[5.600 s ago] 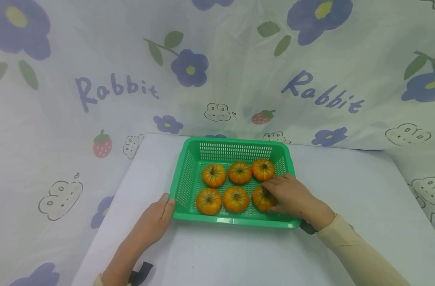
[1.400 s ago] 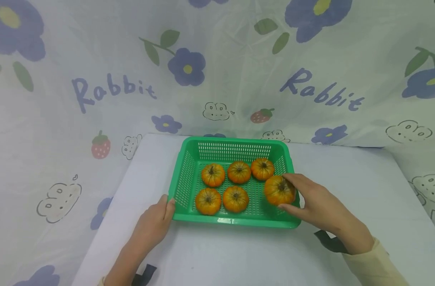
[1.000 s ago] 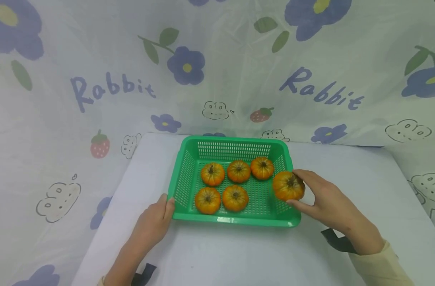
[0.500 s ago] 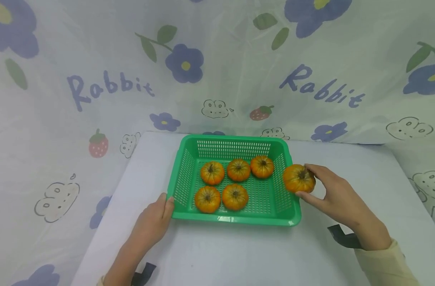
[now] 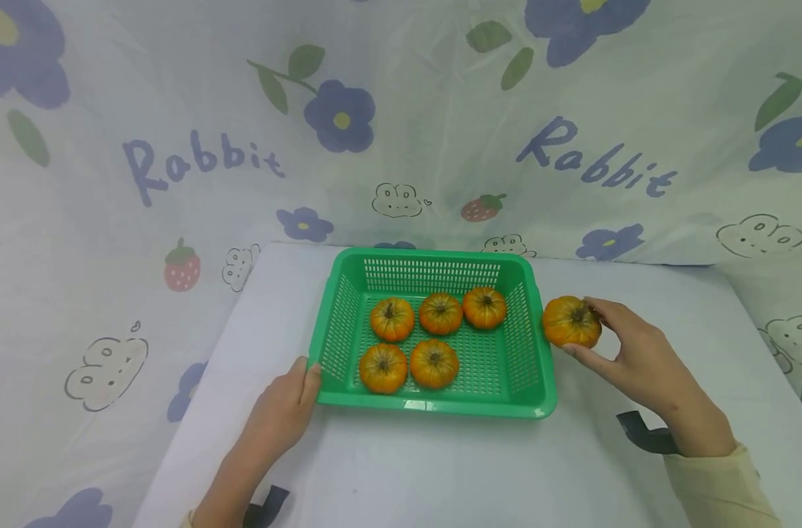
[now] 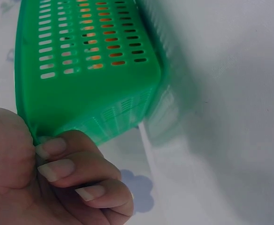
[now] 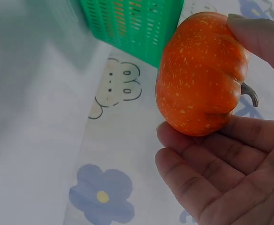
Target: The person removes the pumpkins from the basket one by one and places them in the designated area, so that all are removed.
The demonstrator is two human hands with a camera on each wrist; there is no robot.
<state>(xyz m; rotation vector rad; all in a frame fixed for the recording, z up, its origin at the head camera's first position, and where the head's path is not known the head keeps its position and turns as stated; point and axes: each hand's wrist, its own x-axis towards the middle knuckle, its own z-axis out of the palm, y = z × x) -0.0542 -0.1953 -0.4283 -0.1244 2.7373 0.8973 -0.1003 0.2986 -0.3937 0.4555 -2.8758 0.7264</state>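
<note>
A small orange pumpkin (image 5: 571, 322) with a short dark stem is pinched between the thumb and fingers of my right hand (image 5: 638, 359), just past the right rim of a green plastic basket (image 5: 434, 405). The right wrist view shows this pumpkin (image 7: 200, 75) off the table, its speckled side facing the camera. My left hand (image 5: 284, 403) grips the basket's left edge near the front corner; in the left wrist view its fingers (image 6: 85, 168) curl at the rim. Inside the basket sit several more pumpkins (image 5: 435, 364), three in the back row and two in front.
The basket stands on a white table (image 5: 401, 469). Behind and to both sides hangs a pale cloth (image 5: 434, 110) printed with flowers, strawberries and rabbits. A black strap (image 5: 646, 434) is at the right wrist, another (image 5: 267, 506) by the left forearm.
My right hand has lifted the front-right pumpkin out of the basket and carried it rightward over the rim. My left hand has kept its grip on the basket, which stays in place.
</note>
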